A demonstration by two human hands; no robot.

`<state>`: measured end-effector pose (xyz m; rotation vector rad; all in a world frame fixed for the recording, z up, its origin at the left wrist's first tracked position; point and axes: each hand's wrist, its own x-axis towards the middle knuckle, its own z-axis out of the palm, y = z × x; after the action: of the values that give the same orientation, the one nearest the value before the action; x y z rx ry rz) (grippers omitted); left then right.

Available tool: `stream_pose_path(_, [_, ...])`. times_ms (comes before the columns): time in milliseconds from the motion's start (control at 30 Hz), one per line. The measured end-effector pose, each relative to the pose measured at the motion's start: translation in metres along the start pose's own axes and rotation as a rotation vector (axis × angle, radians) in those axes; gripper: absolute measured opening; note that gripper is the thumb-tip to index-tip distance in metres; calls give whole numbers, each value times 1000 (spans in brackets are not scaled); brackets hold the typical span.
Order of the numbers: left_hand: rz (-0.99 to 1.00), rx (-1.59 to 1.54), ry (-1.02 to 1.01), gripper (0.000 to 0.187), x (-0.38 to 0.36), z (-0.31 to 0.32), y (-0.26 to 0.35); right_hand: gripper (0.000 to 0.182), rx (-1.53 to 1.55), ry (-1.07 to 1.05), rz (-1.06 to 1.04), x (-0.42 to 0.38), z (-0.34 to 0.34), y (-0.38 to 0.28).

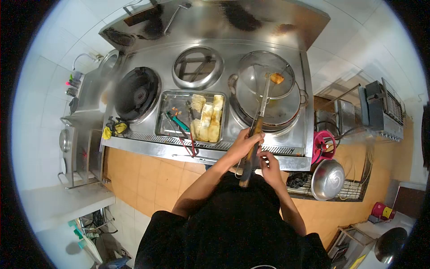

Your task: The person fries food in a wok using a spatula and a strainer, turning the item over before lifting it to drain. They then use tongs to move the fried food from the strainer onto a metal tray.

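My left hand (246, 142) is closed around a long wooden handle (256, 130). Its metal shaft (265, 96) runs forward over a large wok (280, 114) at the back right of the stove. By the shaft's far end, a golden-brown piece of food (277, 78) lies at a round mesh strainer (251, 65) over the wok. Close to the right of the handle, my right hand (270, 168) has its fingers curled in; what they hold, if anything, is hidden. Left of the wok, a metal tray (168, 130) bears pale yellow food blocks (215, 123), a green-handled tool (179, 122) and red-handled tongs (193, 145).
A blackened burner (138, 94) is at the left and an open ring burner (197, 67) at the back middle. Yellow-and-black cloths (114, 128) lie at the front left corner. Right of the stove are a pink stand (323, 145) and a metal bowl (328, 180).
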<state>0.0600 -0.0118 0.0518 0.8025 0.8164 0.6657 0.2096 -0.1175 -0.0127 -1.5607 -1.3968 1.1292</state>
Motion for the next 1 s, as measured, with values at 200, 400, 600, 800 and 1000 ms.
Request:
stream_pose_path(200, [-4,79,-17,21,-17,-22,34,28,346,-456,-58,113,158,150])
stream_pose_path(400, [35,132,-90,27,-15,-43,56,46,-646,12,-437,198,195,-8])
stream_pose_path(600, [-17,166,-194,32,-20,-57,76,56,-844,-40,-402,243,207,0])
stream_pose_path(800, [-10,228,-215,33,-15,-62,69,57,-947,-57,-362,253,211,12])
stream_pose_path(1000, [-8,234,-220,33,-13,-62,67,40,-904,-60,-308,245,203,-9])
